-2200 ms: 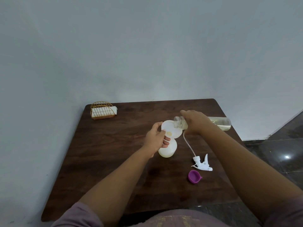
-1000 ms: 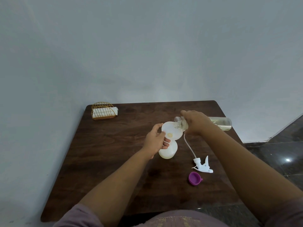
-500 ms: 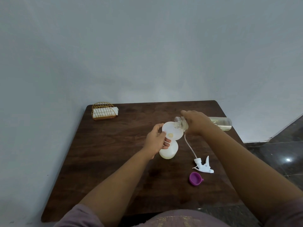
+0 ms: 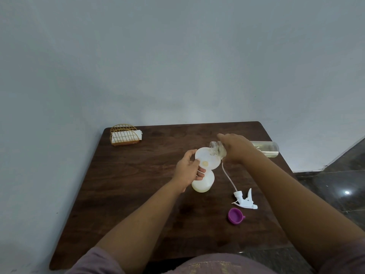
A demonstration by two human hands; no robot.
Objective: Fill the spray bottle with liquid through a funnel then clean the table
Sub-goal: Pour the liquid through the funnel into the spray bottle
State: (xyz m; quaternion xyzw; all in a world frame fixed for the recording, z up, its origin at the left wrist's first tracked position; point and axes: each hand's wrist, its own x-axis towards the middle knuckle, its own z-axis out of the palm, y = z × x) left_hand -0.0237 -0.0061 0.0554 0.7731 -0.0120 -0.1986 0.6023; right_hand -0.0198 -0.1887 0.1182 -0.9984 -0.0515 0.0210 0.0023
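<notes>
A: Nearest us, a purple cap (image 4: pixel 235 216) lies on the dark table (image 4: pixel 122 194), and just beyond it the white trigger sprayer head (image 4: pixel 245 200), its dip tube trailing away toward the pour.

B: Both parked well clear of the action. Now the spray bottle (image 4: pixel 203 181) itself, standing mid-table, pale liquid showing through its wall.

A: And the left hand (image 4: pixel 189 171) has its fingers curled round the bottle's neck and the white funnel (image 4: pixel 207 158) seated on top. Steadying both at once, I'd say.

B: That's the key to this step. Look at the small yellow pool in the funnel's throat; the pour should go no faster than it drains.

A: The right hand (image 4: pixel 237 148) is wrapped round the clear supply bottle (image 4: pixel 264 148), tipped nearly flat, its mouth over the funnel's far rim.

B: Mouth closer to centre would be safer; at the rim a splash could miss.

A: Far corner: a wire napkin holder (image 4: pixel 124 134), presumably for wiping later.
</notes>
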